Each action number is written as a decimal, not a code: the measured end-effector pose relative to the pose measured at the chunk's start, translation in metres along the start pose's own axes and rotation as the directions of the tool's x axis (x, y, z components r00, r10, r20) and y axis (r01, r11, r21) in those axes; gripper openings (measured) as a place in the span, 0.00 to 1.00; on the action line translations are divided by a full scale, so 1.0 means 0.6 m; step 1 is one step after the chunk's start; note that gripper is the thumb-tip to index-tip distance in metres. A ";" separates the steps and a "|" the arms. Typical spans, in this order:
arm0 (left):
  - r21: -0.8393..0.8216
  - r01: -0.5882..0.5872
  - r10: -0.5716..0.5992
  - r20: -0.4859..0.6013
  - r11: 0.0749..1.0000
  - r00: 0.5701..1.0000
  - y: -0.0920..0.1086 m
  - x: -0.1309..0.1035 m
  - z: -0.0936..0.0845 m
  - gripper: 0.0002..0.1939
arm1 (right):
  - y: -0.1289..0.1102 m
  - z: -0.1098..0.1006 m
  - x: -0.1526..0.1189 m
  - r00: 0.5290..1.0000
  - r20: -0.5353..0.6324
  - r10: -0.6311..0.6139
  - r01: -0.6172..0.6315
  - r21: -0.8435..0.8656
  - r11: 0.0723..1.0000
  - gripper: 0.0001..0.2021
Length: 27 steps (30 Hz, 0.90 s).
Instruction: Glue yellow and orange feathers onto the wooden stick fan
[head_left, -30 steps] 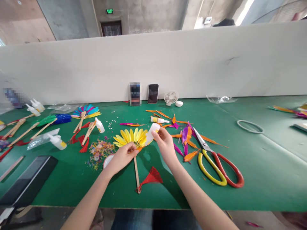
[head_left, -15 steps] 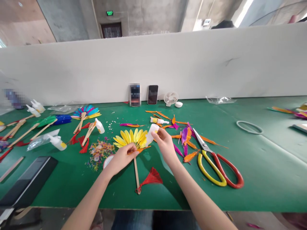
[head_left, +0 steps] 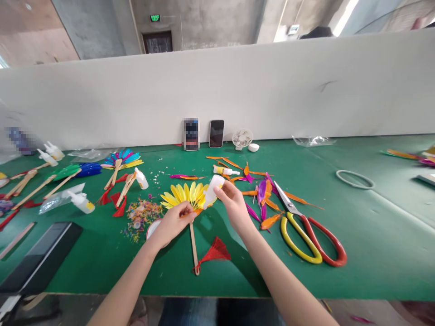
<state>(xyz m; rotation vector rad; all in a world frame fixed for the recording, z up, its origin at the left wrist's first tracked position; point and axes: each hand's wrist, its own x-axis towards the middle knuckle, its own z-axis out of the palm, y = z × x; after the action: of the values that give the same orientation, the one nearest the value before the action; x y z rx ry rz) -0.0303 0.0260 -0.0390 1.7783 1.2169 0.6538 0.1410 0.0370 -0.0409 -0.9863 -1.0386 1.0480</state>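
My right hand (head_left: 231,203) grips a white glue bottle (head_left: 214,190), tilted with its tip pointing down and left. Just below that tip, my left hand (head_left: 176,221) pinches an orange feather (head_left: 197,211) over the base of a yellow feather fan (head_left: 181,194). The fan lies on the table, and its wooden handle (head_left: 193,244) points toward me with a red tassel (head_left: 217,250) tied at the end. My left fingers partly cover where the feathers meet the handle.
Orange and purple feathers (head_left: 263,194) and large scissors (head_left: 299,226) with yellow and red handles lie to the right. Left are colourful scraps (head_left: 142,215), more glue bottles (head_left: 81,202), finished-looking fans (head_left: 117,165) and a black box (head_left: 41,258). Phones (head_left: 216,134) and a small fan (head_left: 242,138) stand behind.
The glue bottle has moved slightly left and down, its tip closer to the orange feather by my left fingers. My left hand stays nearly in place.
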 end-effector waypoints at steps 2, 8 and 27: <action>-0.006 0.001 -0.001 -0.008 1.000 1.000 0.000 0.000 0.000 0.09 | 0.001 -0.003 0.002 0.998 -0.049 -0.030 0.027 -0.046 0.999 0.17; -0.029 0.008 -0.009 -0.033 1.000 0.999 -0.001 0.001 0.000 0.09 | -0.001 -0.004 0.001 0.987 -0.132 -0.087 0.075 -0.097 0.992 0.16; -0.131 0.026 -0.028 -0.019 0.991 0.999 0.006 0.000 -0.002 0.11 | 0.002 -0.009 0.007 0.975 -0.196 -0.105 0.086 -0.104 0.991 0.16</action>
<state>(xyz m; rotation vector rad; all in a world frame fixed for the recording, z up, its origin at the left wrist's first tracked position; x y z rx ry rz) -0.0296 0.0256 -0.0350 1.6477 1.1828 0.7213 0.1464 0.0406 -0.0425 -1.0848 -0.9654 0.8077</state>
